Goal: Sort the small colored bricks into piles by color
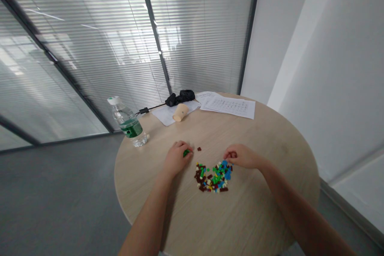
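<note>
A pile of several small coloured bricks (213, 176), brown, green, blue, yellow and white, lies on the round wooden table (255, 208) between my hands. My left hand (177, 157) rests left of the pile with its fingers curled around a small green brick (186, 153). My right hand (241, 156) sits at the pile's upper right edge, fingertips pinched together over the bricks; what they hold is too small to make out. One lone brown brick (199, 149) lies apart between the hands.
A plastic water bottle (127, 122) with a green label stands at the table's left edge. Farther back lie a tipped paper cup (180, 112), printed sheets (229, 106), a black bundle (181, 97) with a cable. Glass partitions with blinds stand behind.
</note>
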{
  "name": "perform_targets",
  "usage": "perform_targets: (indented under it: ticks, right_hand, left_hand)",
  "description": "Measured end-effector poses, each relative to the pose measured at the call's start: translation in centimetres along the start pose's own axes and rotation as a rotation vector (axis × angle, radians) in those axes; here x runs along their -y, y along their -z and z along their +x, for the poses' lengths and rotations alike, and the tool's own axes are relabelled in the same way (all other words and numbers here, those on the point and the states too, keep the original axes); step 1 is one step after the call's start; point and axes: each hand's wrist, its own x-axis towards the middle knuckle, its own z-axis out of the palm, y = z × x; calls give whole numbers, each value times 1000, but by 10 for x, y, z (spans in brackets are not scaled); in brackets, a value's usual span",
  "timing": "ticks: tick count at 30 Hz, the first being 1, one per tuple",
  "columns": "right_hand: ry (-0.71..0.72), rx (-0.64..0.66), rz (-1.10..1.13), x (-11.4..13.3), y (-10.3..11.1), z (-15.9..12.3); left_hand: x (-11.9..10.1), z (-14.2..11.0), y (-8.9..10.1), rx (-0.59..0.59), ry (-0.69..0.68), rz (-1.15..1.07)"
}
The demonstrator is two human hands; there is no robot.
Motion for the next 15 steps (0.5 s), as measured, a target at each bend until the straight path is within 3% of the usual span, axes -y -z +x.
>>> perform_targets:
  ticks: [6, 15]
  right_hand:
    - [35, 15, 21, -1, 0, 0]
    - [22, -10, -16, -2, 0, 0]
  left_hand:
    - [-2, 1, 1, -61, -7, -49]
    - [-7, 1, 1, -57, -34, -111]
